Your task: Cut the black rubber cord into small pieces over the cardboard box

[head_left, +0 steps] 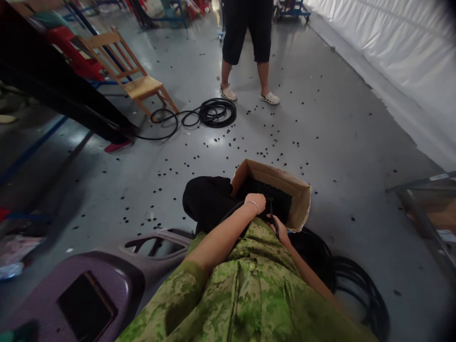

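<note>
My left hand (255, 203), with a bracelet at the wrist, is closed around a black hose or cable (231, 211) above the near edge of an open cardboard box (302, 204). Just right of it, my right hand (280, 229) grips a dark, thin tool (272, 216) whose tip points up over the box; its exact kind is too small to tell. Inside the box lies a mass of small black pieces (285, 202). A coil of black hose (366, 289) rests on the floor by my right forearm.
A phone (86, 306) lies on a purple plastic stool (121, 280) at my left. Beyond are a wooden chair (142, 86), another black hose coil (217, 113), two standing people and scattered black bits. A metal frame (420, 183) stands at right.
</note>
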A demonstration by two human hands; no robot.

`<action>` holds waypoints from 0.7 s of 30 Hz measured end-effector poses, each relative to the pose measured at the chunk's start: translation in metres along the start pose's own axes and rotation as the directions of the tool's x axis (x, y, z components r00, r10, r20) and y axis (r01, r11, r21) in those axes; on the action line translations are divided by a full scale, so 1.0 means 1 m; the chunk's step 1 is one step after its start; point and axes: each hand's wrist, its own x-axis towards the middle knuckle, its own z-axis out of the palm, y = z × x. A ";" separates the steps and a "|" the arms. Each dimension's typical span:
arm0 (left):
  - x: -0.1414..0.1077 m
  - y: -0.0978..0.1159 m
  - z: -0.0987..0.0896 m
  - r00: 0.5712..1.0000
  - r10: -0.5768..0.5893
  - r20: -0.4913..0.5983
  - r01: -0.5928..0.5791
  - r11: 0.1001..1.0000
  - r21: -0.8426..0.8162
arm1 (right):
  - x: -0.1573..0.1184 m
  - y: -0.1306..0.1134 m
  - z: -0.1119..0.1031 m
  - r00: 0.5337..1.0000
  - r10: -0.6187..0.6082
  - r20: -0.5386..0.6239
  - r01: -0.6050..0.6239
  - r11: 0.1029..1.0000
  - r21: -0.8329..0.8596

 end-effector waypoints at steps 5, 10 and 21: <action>-0.001 0.000 -0.001 1.000 -0.011 0.006 0.011 1.000 0.002 | 0.001 0.000 -0.001 1.000 -0.009 0.009 0.009 1.000 0.005; -0.003 0.002 -0.004 0.999 0.027 0.037 -0.027 1.000 0.009 | 0.000 0.003 -0.001 1.000 -0.023 -0.011 0.023 1.000 0.008; -0.001 0.003 -0.001 0.999 0.023 0.043 -0.023 1.000 0.010 | -0.001 0.004 0.001 0.999 -0.019 -0.050 0.017 0.998 -0.056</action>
